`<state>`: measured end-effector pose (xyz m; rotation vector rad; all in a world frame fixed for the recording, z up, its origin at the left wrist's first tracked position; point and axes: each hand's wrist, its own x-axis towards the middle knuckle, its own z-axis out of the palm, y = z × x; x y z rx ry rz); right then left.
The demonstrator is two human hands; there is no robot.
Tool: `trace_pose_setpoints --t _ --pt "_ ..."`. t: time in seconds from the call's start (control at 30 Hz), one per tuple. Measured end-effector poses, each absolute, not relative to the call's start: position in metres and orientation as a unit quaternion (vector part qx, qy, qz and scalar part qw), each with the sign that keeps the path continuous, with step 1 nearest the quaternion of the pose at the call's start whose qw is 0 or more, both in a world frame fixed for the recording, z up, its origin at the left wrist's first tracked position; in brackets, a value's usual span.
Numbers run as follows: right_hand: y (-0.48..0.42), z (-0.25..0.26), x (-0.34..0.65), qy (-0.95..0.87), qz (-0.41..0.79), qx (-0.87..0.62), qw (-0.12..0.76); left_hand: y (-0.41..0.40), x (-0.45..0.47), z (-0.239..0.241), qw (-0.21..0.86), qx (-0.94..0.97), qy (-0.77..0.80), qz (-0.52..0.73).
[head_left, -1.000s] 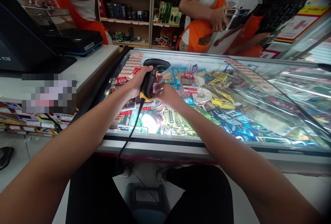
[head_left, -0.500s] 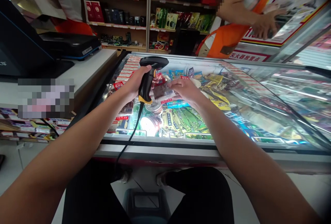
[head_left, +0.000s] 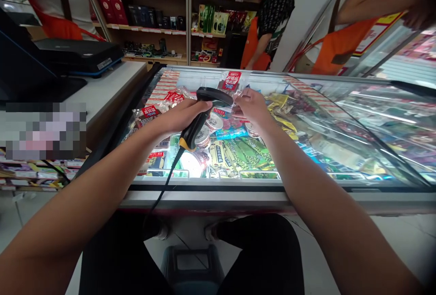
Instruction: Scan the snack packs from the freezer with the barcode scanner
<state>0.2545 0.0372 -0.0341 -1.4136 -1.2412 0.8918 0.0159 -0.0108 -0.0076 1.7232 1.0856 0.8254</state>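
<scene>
My left hand (head_left: 184, 115) is wrapped round the handle of a black and yellow barcode scanner (head_left: 195, 130), its head tilted to the right. A cable runs from the handle down over the freezer's front edge. My right hand (head_left: 254, 110) pinches the lower edge of a clear plastic food packet (head_left: 232, 81) with a red label. The packet stands up just beyond the scanner's head, close to it. Below both hands lie green packets (head_left: 247, 152), a blue packet (head_left: 231, 132) and round tubs (head_left: 191, 163) inside the glass-topped freezer (head_left: 211, 189).
To the left, a counter (head_left: 117, 87) bears a flat black device (head_left: 80, 54) and a dark screen. Stocked shelves (head_left: 146, 30) stand behind. Several people in orange aprons are beyond the freezer. Below, a grey stool (head_left: 192, 252) shows between my legs.
The packet has been raised and turned so its red label shows upright. The scanner's head has moved right and tilted toward my right hand. The view has shifted right; another person appears behind the freezer.
</scene>
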Motion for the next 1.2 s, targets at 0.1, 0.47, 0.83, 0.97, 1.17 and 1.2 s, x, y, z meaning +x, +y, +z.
trace_pose_setpoints --t 0.1,0.47,0.83,0.97,1.17,1.2 --pt "0.039 -0.035 0.255 -0.506 0.362 -0.595 0.508 -0.013 0.016 -0.006 0.452 0.702 0.441 0.329" --pt "0.055 -0.041 0.287 -0.549 0.230 -0.631 0.499 0.007 0.002 -0.007 0.406 0.653 0.526 0.363" --pt "0.016 -0.031 0.232 -0.653 0.371 -0.558 0.354 0.028 -0.006 -0.027 0.418 0.663 0.544 0.299" --pt "0.008 -0.042 0.205 -0.576 0.509 -0.547 0.332 0.021 0.002 -0.030 0.405 0.707 0.501 0.293" --pt "0.019 -0.053 0.214 -0.536 0.555 -0.518 0.368 0.014 0.009 -0.024 0.493 0.672 0.437 0.337" --pt "0.019 -0.050 0.215 -0.538 0.539 -0.527 0.378 0.014 0.010 -0.023 0.507 0.653 0.438 0.355"
